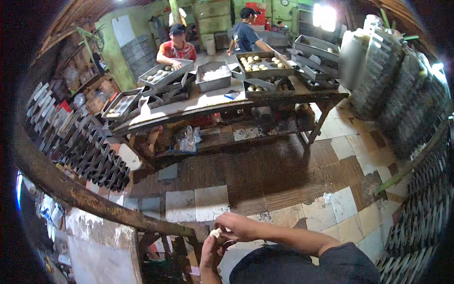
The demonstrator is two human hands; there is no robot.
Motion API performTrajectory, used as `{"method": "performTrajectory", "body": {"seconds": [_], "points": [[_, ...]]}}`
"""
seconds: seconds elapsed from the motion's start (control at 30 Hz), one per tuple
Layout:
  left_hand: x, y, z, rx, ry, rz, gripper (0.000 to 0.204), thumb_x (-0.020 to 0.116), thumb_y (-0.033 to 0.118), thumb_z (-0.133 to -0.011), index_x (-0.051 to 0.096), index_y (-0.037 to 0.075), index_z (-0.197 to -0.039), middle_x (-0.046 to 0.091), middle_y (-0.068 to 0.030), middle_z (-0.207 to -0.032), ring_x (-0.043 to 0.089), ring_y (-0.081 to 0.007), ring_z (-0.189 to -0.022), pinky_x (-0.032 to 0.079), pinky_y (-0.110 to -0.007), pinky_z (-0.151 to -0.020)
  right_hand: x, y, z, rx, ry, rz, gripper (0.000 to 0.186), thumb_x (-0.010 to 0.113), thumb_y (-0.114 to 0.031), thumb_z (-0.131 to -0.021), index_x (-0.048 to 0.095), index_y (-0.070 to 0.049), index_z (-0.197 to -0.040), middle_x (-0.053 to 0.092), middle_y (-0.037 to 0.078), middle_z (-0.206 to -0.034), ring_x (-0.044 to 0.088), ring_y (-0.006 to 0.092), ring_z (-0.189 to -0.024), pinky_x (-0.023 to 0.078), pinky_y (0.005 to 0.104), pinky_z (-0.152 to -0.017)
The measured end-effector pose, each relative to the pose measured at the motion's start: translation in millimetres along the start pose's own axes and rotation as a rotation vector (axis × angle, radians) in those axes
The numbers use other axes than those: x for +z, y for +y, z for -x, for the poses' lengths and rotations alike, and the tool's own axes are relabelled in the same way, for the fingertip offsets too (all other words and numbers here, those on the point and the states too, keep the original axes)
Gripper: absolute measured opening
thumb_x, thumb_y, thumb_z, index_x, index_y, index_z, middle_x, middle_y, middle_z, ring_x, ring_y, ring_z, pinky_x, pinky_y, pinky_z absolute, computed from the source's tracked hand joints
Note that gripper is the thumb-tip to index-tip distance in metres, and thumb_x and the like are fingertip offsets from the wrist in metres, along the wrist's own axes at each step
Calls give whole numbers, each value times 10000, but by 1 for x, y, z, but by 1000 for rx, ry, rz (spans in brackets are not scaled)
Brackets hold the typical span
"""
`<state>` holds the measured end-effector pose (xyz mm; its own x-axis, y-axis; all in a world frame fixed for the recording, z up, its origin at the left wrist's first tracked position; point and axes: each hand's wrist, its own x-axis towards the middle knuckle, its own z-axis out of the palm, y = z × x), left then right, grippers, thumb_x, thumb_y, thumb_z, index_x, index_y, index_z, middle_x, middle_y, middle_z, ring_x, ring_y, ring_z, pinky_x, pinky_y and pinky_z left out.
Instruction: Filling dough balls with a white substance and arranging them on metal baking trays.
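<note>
Low in the middle of the head view, my two hands meet in front of my body. A small pale lump (216, 233), which looks like dough, shows between them. My left hand (213, 252) curls up around it from below. From above, my right hand (235, 227) bends over the same lump, its fingers pressed close to it. Part of the lump is hidden by the fingers.
Across the floor stands a long work table (179, 115) bearing metal trays (267, 75) of round dough pieces. Two people work behind it. Stacked metal racks (82, 142) line the left, more (421, 222) the right. A wooden beam (94, 199) runs close on my left.
</note>
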<state>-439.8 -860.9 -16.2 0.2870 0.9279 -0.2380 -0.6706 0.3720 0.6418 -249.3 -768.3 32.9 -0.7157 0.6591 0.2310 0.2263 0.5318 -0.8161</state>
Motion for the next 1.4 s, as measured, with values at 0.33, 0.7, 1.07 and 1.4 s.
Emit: {"method": "performTrajectory", "body": {"seconds": [0.33,0.7,1.07,1.4], "points": [[-7,80,-107,-304,-121,-281,332,649,285,-1012,584,25,-1208,665,-39,-1010,637,-142,-907,514,-286,-780,-1,-19,-18,137,488,281,293,690,-137,-889,642,-44,-1163,594,180,-1029,595,376,-1010,496,459,-900],[-10,33,-263,-323,57,-188,204,678,221,-987,587,40,-961,560,-44,-799,535,-195,-715,475,-388,-687,-132,124,45,657,968,149,165,664,-145,-923,708,-37,-1040,702,157,-1006,696,351,-920,560,422,-816],[119,97,-422,-161,-108,-283,340,597,337,-1032,597,35,-1189,634,-112,-1072,621,-268,-983,508,-432,-904,-381,236,-36,425,886,310,211,636,-215,-960,702,-25,-1024,696,169,-1028,688,356,-942,560,435,-838],[69,145,-618,-243,-85,-567,378,698,102,-963,523,12,-1285,682,-110,-1007,682,-222,-860,583,-392,-812,-412,273,-194,194,695,200,230,643,-218,-964,715,-23,-1063,723,163,-1039,703,338,-970,548,422,-870]]}}
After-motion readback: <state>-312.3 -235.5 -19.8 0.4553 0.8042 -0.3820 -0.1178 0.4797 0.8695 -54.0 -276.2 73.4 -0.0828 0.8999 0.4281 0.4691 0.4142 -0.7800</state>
